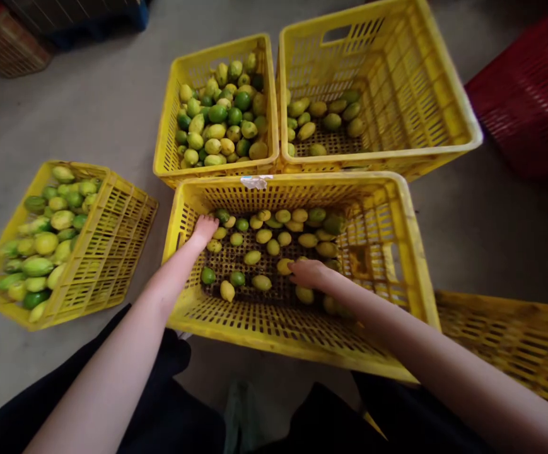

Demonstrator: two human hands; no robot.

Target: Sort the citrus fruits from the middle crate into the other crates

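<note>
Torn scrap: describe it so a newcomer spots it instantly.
Find the yellow crate with the left hand and right hand inside. On its far rim, left of middle, sits the small torn scrap: white and blue, unlike the yellow plastic around it.

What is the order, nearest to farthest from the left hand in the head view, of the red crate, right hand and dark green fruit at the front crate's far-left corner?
1. Dark green fruit: at the left hand's fingertips.
2. Right hand: to the right, inside the front crate.
3. Red crate: far right, outside.
</note>
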